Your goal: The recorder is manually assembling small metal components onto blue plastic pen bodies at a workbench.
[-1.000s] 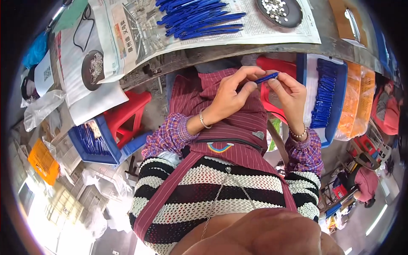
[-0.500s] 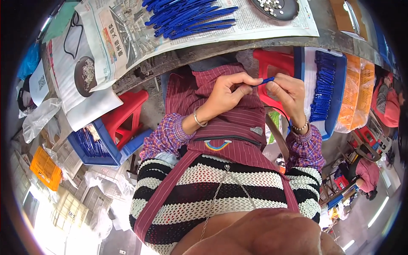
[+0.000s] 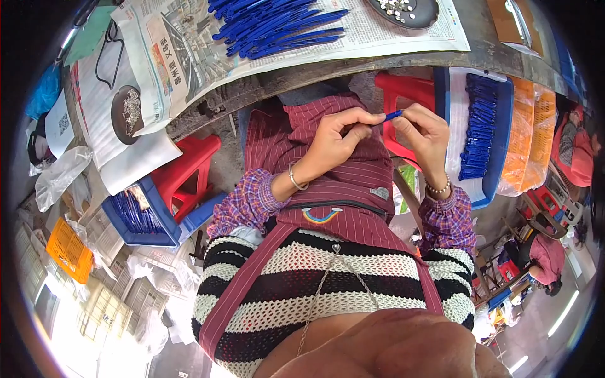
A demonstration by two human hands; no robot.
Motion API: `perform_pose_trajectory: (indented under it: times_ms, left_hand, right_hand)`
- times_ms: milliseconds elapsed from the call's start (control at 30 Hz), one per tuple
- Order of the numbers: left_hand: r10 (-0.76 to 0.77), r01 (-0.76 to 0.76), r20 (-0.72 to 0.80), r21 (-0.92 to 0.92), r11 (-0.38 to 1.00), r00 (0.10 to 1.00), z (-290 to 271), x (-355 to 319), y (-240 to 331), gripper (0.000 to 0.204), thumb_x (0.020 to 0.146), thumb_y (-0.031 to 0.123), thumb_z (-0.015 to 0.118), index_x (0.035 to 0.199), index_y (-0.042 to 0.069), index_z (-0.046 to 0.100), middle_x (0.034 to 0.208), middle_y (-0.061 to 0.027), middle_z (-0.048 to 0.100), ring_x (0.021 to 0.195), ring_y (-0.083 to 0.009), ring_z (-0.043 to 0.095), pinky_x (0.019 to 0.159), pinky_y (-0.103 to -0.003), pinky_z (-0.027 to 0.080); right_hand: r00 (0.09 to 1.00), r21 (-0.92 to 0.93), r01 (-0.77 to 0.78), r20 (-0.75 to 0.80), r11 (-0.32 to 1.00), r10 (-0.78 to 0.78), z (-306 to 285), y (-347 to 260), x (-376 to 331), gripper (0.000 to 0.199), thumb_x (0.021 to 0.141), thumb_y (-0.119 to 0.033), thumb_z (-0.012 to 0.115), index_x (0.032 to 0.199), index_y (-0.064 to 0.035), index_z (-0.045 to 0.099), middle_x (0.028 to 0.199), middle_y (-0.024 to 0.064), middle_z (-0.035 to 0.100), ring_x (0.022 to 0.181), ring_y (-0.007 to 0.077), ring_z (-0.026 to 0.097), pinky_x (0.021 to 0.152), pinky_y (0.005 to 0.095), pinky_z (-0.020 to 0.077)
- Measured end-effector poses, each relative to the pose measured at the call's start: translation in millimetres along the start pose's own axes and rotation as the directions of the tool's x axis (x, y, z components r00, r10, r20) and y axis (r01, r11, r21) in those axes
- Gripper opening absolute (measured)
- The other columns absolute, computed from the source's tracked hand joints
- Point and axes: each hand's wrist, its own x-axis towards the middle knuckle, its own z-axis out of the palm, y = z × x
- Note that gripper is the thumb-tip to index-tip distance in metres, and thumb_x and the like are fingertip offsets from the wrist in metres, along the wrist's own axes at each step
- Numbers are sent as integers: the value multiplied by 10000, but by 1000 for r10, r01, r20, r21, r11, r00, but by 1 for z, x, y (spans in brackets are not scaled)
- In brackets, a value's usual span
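A slim, glossy blue piece (image 3: 393,115) spans the small gap between my hands, above the maroon striped apron (image 3: 340,170). My left hand (image 3: 343,133) is closed in a pinch, its fingertips at the piece's left end. The other end lies in the pinch of my right hand (image 3: 426,131), whose fingers hide part of it. Beyond my hands, a heap of long blue pieces (image 3: 271,28) rests on newspaper (image 3: 201,57). Small pale round bits sit in a dark dish (image 3: 418,24) to the right of the heap.
The worktable's edge (image 3: 271,85) curves past my hands. A blue tray (image 3: 500,154) of blue pieces stands at right beside orange crates (image 3: 541,138). Red stools (image 3: 189,173) (image 3: 409,94) and another blue tray (image 3: 167,236) are lower. At far right is another person (image 3: 547,258).
The right hand has shifted slightly left and down the picture. Less of the blue piece shows between the hands, and a dark strand near my right wrist is out of sight.
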Motion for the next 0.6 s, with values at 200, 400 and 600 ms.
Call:
perform_pose_trajectory:
  times_ms: [200,400,600]
  left_hand:
    - [33,-33,-1,13,999,999,0,-1,0,208,781,-78,540,960,-11,621,891,-31,609,801,-81,534,707,-200,418]
    - [26,-26,-4,14,1000,1000,-2,-2,-2,205,779,-78,539,955,-12,621,887,-36,611,806,-84,537,716,-203,419]
    - [27,-27,-19,38,999,999,-1,3,-2,237,795,-64,530,1013,-3,600,918,-39,614,828,-90,542,722,-209,426]
  right_hand:
    - [987,-155,164,30,974,-161,-2,-6,1,91,724,-21,647,727,59,603,601,49,518,531,100,466,471,246,331]
    - [982,157,-149,135,976,128,-2,5,1,153,779,-71,627,666,27,601,598,10,510,499,50,425,445,195,287]
    - [936,474,-349,210,808,281,2,21,-1,119,823,-99,601,744,-11,618,626,-11,528,484,8,396,415,164,254]
